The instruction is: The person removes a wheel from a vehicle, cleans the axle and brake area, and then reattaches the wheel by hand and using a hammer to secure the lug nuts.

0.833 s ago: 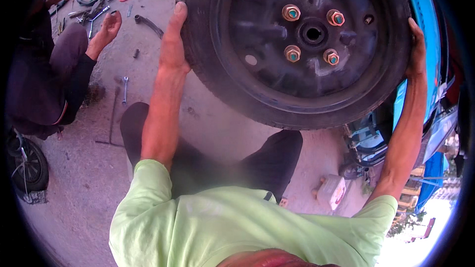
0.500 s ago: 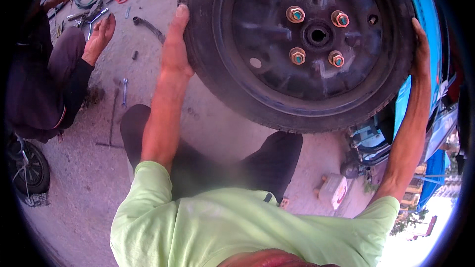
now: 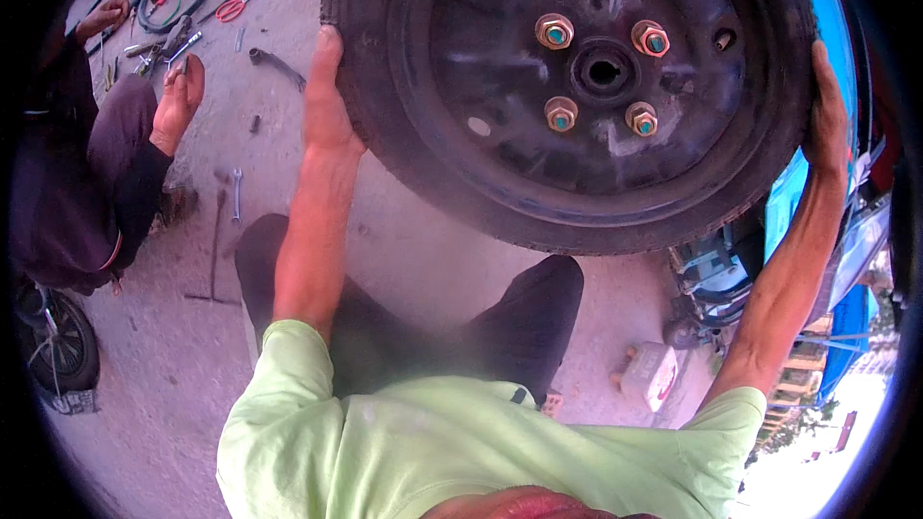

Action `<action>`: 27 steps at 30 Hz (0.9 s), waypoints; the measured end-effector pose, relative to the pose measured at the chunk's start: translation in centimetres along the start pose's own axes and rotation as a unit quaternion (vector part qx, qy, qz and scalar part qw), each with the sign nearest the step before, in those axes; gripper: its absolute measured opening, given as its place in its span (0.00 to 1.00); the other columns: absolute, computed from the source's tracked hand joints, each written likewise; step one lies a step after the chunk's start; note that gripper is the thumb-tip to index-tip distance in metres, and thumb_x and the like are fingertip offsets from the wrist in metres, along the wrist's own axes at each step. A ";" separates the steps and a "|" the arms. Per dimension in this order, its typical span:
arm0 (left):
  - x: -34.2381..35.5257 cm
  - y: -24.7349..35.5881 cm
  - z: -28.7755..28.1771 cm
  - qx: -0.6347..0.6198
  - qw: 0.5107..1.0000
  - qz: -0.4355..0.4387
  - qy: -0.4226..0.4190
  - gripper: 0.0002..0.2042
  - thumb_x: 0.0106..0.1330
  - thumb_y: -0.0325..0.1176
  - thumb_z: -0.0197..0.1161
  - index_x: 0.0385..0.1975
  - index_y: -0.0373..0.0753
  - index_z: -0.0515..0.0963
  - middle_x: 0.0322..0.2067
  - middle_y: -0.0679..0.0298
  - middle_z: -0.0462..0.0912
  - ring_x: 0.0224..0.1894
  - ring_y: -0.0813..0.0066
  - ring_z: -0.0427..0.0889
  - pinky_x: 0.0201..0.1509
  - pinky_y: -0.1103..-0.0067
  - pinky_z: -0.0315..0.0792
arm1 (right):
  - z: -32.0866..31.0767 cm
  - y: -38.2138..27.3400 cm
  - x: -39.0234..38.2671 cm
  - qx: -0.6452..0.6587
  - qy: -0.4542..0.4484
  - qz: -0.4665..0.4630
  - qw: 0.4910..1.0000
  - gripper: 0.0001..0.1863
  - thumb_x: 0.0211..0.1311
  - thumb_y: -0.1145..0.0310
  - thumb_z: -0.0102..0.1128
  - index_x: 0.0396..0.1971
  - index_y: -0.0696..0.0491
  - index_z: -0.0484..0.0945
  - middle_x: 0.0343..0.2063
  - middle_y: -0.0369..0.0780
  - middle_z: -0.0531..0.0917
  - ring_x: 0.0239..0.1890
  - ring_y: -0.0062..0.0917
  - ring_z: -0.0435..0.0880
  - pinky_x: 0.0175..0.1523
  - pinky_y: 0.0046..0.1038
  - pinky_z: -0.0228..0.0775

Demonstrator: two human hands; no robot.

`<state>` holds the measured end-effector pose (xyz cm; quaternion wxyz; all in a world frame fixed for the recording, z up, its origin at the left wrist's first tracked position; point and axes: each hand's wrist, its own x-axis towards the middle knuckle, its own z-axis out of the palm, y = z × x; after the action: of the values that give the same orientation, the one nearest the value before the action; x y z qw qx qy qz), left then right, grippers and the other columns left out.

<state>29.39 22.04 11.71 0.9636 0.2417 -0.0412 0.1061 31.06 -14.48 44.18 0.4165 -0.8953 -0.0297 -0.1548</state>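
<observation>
A black wheel with its tyre [image 3: 577, 96] stands upright in front of me, mounted on a blue vehicle [image 3: 827, 29]. Several brass-coloured lug nuts [image 3: 555, 32] sit around the hub hole. My left hand [image 3: 329, 96] presses flat against the tyre's left tread. My right hand [image 3: 829, 115] grips the tyre's right edge. Both arms are stretched out, and I wear a light green shirt [image 3: 461, 442].
Another person in dark clothes [image 3: 87, 173] crouches at the left, a hand [image 3: 178, 101] near tools scattered on the concrete: a spanner [image 3: 236, 183], red-handled pliers [image 3: 229, 10], hoses [image 3: 173, 10]. A small wheel [image 3: 58, 356] lies lower left. A white canister [image 3: 649, 375] stands under the vehicle.
The wheel has turned slightly between my hands, the lug nuts shifting position. The crouching person's hand has drawn back a little from the tools.
</observation>
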 end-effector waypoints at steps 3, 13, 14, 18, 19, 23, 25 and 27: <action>0.0 0.4 -0.2 0.000 1.000 0.000 -0.024 0.30 0.73 0.53 0.50 0.65 0.33 0.66 0.60 0.52 0.75 0.59 0.59 0.77 0.64 0.66 0.71 | -0.3 0.5 -0.3 -0.018 0.007 -0.007 1.000 0.30 0.73 0.49 0.51 0.61 0.59 0.72 0.56 0.43 0.80 0.54 0.28 0.81 0.63 0.28 0.69; 2.2 -0.7 -0.8 -0.020 0.999 -0.011 -0.024 0.28 0.73 0.52 0.52 0.62 0.35 0.70 0.57 0.54 0.79 0.57 0.59 0.80 0.64 0.65 0.72 | 1.7 -0.7 -1.7 -0.135 0.064 -0.095 0.984 0.32 0.74 0.46 0.47 0.61 0.60 0.73 0.54 0.46 0.81 0.52 0.28 0.82 0.63 0.26 0.67; 2.5 -1.2 -1.2 -0.022 0.999 -0.006 -0.034 0.28 0.73 0.52 0.53 0.62 0.35 0.70 0.57 0.54 0.79 0.57 0.59 0.79 0.64 0.64 0.72 | 1.7 -0.4 -1.7 -0.141 0.065 -0.104 0.982 0.32 0.74 0.46 0.47 0.61 0.60 0.73 0.53 0.46 0.81 0.52 0.28 0.82 0.63 0.26 0.68; 2.4 -1.3 -0.6 -0.035 0.999 -0.010 -0.032 0.32 0.72 0.52 0.54 0.65 0.32 0.65 0.59 0.52 0.76 0.59 0.59 0.77 0.64 0.66 0.71 | 1.3 0.3 -1.1 -0.121 0.049 -0.082 0.988 0.33 0.74 0.45 0.47 0.60 0.61 0.72 0.52 0.46 0.82 0.51 0.28 0.82 0.63 0.25 0.67; 2.5 -1.3 -0.7 -0.039 0.998 -0.010 -0.039 0.32 0.72 0.52 0.54 0.65 0.32 0.65 0.59 0.51 0.76 0.59 0.59 0.77 0.64 0.66 0.71 | 1.0 0.3 -1.1 -0.128 0.052 -0.081 0.987 0.33 0.74 0.45 0.47 0.61 0.61 0.72 0.53 0.46 0.81 0.52 0.28 0.82 0.64 0.26 0.66; 2.5 -1.6 -1.1 -0.040 0.999 -0.008 -0.019 0.31 0.72 0.52 0.54 0.66 0.32 0.65 0.60 0.51 0.75 0.59 0.59 0.77 0.66 0.66 0.70 | 1.4 -0.2 -1.6 -0.165 0.055 -0.091 0.981 0.34 0.74 0.43 0.46 0.62 0.60 0.71 0.55 0.46 0.80 0.54 0.30 0.82 0.66 0.28 0.65; 2.5 -1.6 -1.0 -0.038 0.999 -0.004 -0.003 0.30 0.73 0.52 0.53 0.64 0.33 0.67 0.60 0.52 0.76 0.59 0.58 0.77 0.66 0.65 0.69 | 1.5 -0.5 -2.0 -0.184 0.036 -0.081 0.979 0.37 0.73 0.41 0.45 0.63 0.60 0.70 0.57 0.46 0.79 0.57 0.32 0.79 0.68 0.29 0.61; 2.6 -1.6 -1.5 -0.039 0.999 0.000 -0.005 0.28 0.73 0.52 0.53 0.62 0.34 0.71 0.58 0.54 0.78 0.57 0.58 0.79 0.65 0.63 0.70 | 1.1 -0.7 -2.6 -0.203 0.012 -0.055 0.978 0.40 0.71 0.38 0.44 0.64 0.61 0.69 0.58 0.47 0.77 0.60 0.33 0.76 0.70 0.30 0.57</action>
<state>32.30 21.84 9.99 0.9721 0.2044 -0.0502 0.1031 28.76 -12.97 43.26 0.2173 -0.9563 -0.0422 -0.1912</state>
